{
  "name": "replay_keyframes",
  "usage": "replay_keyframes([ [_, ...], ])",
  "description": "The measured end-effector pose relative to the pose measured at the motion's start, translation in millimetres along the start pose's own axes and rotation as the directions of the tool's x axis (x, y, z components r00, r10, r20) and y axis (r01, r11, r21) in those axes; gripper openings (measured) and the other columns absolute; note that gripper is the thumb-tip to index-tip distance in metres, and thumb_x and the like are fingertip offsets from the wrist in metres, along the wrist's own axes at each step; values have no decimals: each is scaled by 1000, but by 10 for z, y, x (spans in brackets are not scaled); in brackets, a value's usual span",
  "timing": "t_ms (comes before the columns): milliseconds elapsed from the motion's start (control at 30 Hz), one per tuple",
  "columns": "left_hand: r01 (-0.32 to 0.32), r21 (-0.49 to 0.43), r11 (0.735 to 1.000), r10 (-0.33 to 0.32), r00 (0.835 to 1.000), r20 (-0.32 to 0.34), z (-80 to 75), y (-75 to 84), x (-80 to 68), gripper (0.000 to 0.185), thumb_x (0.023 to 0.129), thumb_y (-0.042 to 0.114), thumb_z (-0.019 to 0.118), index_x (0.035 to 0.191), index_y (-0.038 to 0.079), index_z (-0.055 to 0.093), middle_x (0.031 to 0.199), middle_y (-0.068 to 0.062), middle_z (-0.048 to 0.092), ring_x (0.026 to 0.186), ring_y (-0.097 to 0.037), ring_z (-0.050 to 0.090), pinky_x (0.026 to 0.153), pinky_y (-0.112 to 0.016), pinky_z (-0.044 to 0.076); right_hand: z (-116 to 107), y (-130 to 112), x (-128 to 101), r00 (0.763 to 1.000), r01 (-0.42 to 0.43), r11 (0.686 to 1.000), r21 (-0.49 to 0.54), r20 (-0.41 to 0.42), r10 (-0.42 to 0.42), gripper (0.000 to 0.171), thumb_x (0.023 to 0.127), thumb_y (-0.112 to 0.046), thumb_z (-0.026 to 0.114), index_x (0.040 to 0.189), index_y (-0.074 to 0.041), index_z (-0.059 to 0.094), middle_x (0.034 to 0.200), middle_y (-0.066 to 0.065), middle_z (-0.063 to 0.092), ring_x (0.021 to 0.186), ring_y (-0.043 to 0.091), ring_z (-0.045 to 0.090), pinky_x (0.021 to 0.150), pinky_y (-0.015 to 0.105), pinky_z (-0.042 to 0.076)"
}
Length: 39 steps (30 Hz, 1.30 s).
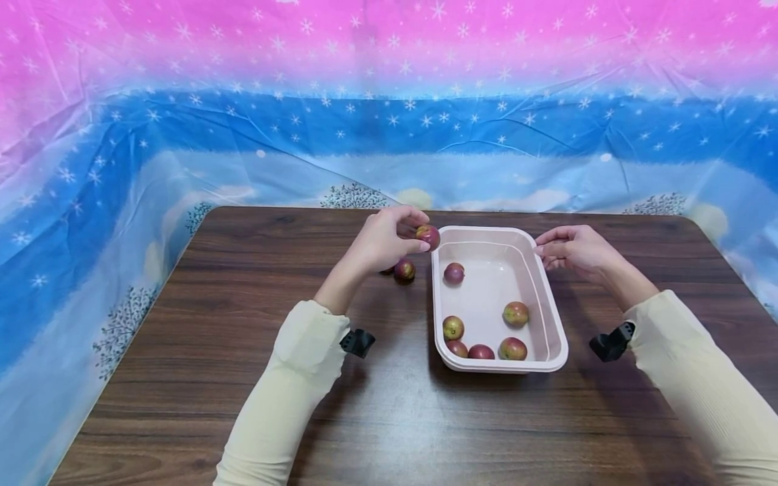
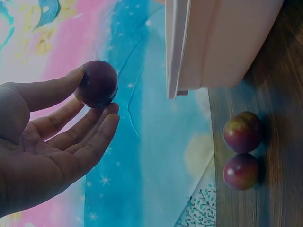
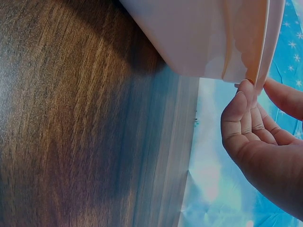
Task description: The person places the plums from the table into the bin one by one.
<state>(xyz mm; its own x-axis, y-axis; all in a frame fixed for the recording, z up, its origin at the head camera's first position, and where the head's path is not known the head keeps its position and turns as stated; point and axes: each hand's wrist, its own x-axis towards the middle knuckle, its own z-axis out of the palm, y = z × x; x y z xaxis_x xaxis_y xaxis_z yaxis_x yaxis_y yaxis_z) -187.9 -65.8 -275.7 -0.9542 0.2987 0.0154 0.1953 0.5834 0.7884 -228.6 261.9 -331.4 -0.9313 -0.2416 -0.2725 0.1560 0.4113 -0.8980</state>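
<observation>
My left hand pinches a red-and-green plum between thumb and fingertips, raised beside the left rim of a pale pink plastic tub. In the left wrist view the same plum appears dark against the backdrop. Several plums lie inside the tub, one toward the back left and others, such as a greenish one, nearer the front. On the tub's right side, my right hand grips the rim near the back corner, thumb and fingers on either side of it in the right wrist view.
Two more plums touch each other on the table left of the tub; one sits closer to it than the other. The dark wooden table ends at a snowflake-patterned cloth hanging behind it.
</observation>
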Motion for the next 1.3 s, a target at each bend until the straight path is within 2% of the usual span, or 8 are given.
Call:
replay_keyframes([
  [267,-18,2,1000,18,999,28,107,61,22,34,82,12,70,113,8,59,108,-5,63,98,-16,59,83,-29,44,-14,16,15,1000,15,1000,-13,6,-15,39,90,-11,58,117,14,43,82,3,61,69,14,59,66,31,51],
  [533,-51,27,998,50,997,62,254,86,47,29,82,10,69,110,8,59,105,-6,64,94,-15,59,79,-26,45,-5,-5,5,1000,21,1000,4,-1,-21,36,90,-8,57,115,15,43,81,4,60,69,14,59,67,33,51],
  [800,-33,16,999,31,995,90,395,72,83,28,82,10,69,108,7,59,107,-5,63,95,-16,60,77,-25,46,1,-24,-4,1000,22,1000,9,3,-22,37,90,-8,57,114,15,43,80,4,61,68,14,59,67,32,52],
  [1033,-25,8,1000,24,994,104,416,64,81,31,82,11,68,111,7,58,109,-5,62,98,-17,60,80,-25,45,5,-27,-14,1000,23,1000,6,2,-23,36,90,-9,57,114,15,44,80,3,61,68,14,59,67,32,52],
  [1300,-48,6,999,48,996,71,368,-12,75,40,82,12,68,120,6,55,115,-9,60,102,-18,57,84,-26,45,6,-22,-17,1000,25,1000,18,5,-25,36,90,-7,57,114,15,43,80,4,60,68,14,59,67,33,52],
])
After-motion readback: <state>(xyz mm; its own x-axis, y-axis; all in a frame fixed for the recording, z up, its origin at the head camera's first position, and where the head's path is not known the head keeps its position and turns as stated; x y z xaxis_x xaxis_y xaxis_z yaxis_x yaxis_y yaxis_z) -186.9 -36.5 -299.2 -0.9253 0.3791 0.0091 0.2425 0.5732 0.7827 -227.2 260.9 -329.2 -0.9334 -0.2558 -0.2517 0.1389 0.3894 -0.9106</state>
